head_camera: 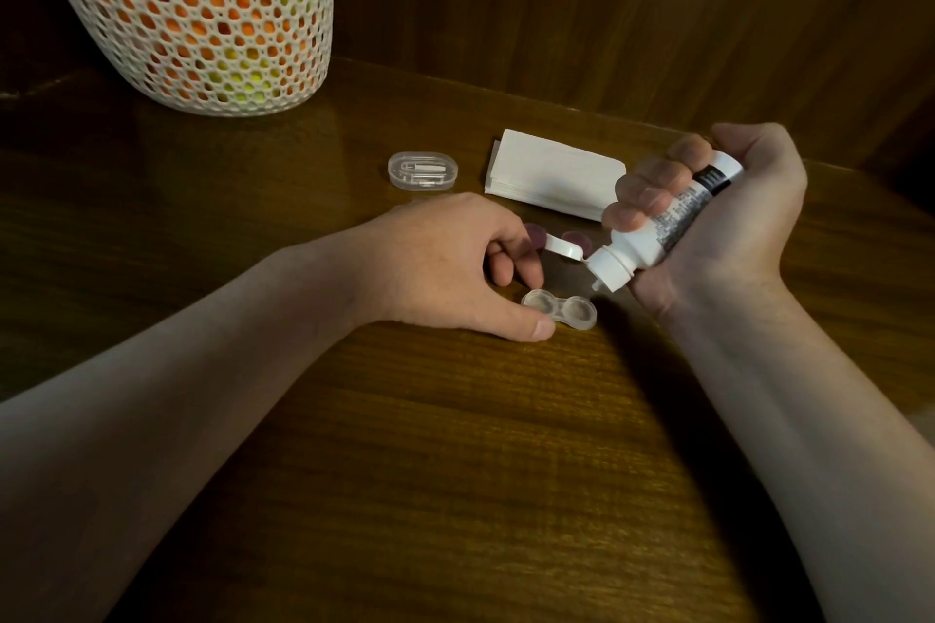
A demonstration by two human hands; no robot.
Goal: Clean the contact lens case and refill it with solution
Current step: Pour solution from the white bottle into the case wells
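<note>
A clear two-well contact lens case [560,311] lies open on the wooden table [455,445]. My left hand [445,268] steadies it, thumb and a finger pinching its left well. My right hand [718,217] grips a white solution bottle [663,227], tilted down to the left. The bottle's flip cap is open and its nozzle hangs just above the case's right well. Two purple caps [574,238] lie on the table behind the case, one partly hidden by my left fingers.
A folded white tissue stack [551,172] lies behind the hands. A small clear oval box [423,171] with white tools sits left of it. A white mesh basket [202,10] of orange and yellow balls stands at the back left. Wooden panels close the back.
</note>
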